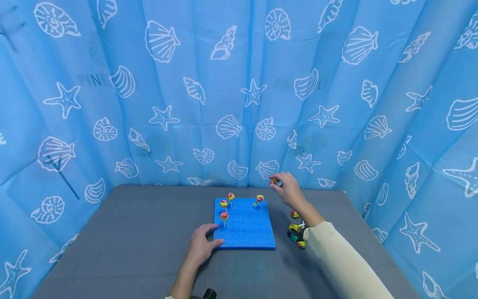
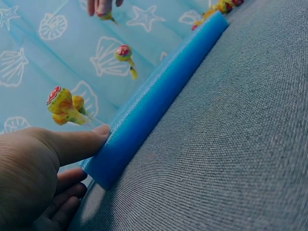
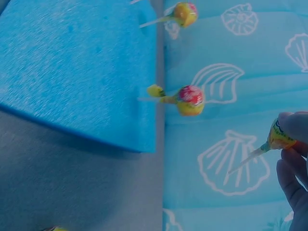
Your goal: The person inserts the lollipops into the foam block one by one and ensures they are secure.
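A blue foam board (image 1: 246, 232) lies on the grey cloth with several lollipops standing in it by their sticks. Three of them, including a lollipop (image 1: 224, 216) in a red and yellow wrapper, are along the left side. Another lollipop (image 3: 190, 100) leans near the far right corner. My left hand (image 1: 201, 245) holds the board's near left corner, its thumb (image 2: 96, 137) on the edge and the other fingers beside it. Raised beyond the far right corner, my right hand (image 1: 289, 190) pinches a lollipop (image 3: 279, 137) by its wrapped head; the white stick points toward the board.
More lollipops (image 1: 295, 214) lie on the cloth right of the board, partly hidden by the right forearm and its dark wrist device (image 1: 295, 235). A blue curtain (image 1: 239, 104) with white shell prints hangs behind the grey table (image 1: 149, 232) and at both sides.
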